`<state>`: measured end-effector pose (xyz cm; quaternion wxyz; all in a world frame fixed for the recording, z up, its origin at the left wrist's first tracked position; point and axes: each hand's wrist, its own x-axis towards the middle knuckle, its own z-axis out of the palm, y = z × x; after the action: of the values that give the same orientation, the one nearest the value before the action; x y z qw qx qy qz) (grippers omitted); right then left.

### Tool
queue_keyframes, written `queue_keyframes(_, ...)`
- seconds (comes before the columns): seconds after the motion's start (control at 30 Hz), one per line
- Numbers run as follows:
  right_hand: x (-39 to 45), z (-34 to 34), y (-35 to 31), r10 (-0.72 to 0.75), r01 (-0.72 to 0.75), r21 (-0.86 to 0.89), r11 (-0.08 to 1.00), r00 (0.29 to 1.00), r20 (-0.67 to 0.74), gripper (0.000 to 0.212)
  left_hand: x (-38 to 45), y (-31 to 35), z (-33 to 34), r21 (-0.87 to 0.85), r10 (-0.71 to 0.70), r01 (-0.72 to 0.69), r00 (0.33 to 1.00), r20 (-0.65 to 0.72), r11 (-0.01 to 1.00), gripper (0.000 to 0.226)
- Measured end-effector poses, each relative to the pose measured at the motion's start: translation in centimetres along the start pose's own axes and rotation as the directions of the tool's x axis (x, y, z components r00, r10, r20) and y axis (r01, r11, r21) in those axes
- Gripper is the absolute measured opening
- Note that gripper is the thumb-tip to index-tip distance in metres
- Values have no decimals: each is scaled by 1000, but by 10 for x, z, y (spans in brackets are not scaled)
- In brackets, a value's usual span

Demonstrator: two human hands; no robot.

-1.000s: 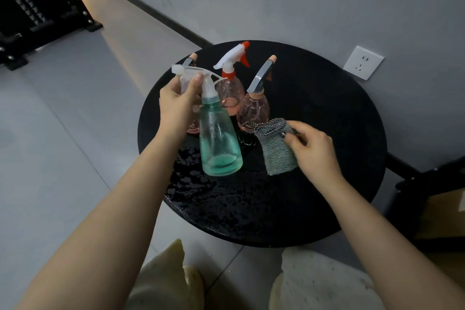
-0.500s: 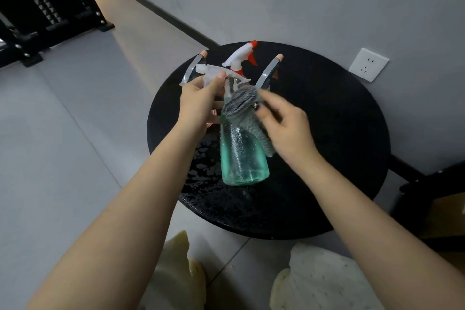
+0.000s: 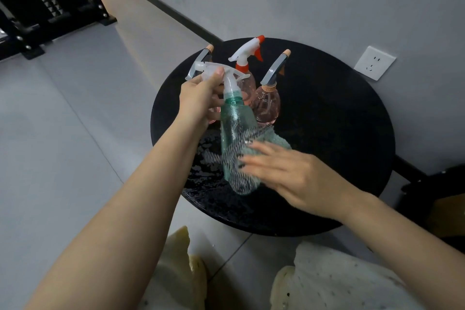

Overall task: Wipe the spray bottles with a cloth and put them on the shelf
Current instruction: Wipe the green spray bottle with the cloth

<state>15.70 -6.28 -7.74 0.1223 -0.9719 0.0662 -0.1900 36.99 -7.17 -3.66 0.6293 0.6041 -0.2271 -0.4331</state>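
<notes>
Against the grey wall, beside a white wall socket point(image 3: 374, 62), stands the round black desk point(image 3: 339, 133), and wet patches glisten along its near left edge. At the far left of the desk three more spray bottles wait in a close cluster: a rosy one with a white-and-red trigger head point(image 3: 247, 58), a round pink bottle with a grey lever and tan nozzle point(image 3: 267, 104), and a third pink bottle point(image 3: 198, 63) mostly hidden behind the left hand, only its grey lever showing. Held above the near left part of the desk, clear of the surface and tilted, is the teal spray bottle point(image 3: 236, 148), its sides beaded with droplets. The left hand point(image 3: 198, 100) has its grip closed on the bottle's clear trigger head, thumb on top. The right hand point(image 3: 284, 173) presses the pale green cloth point(image 3: 273, 141) against the bottle's right side, fingers fairly flat over it; motion blur there makes the exact grip hard to read, but it holds the cloth against the bottle. The step in hand looks like wiping the first bottle; no shelf can be made out for certain, though a dark rack point(image 3: 45, 7) stands at the upper left. The risk I see is a slip: the bottle hangs from its wet plastic head alone, so a firm sideways wipe could twist it loose and drop it onto the desk or swing it into the cluster just behind and topple those bottles.
</notes>
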Motion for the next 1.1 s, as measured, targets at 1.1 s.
queue_keyframes(1.1, -5, 5, -8, -165, 177, -190, 966, 983, 79, 33, -13, -1, 6, 70, -48, 45, 998, 41, 996, 20)
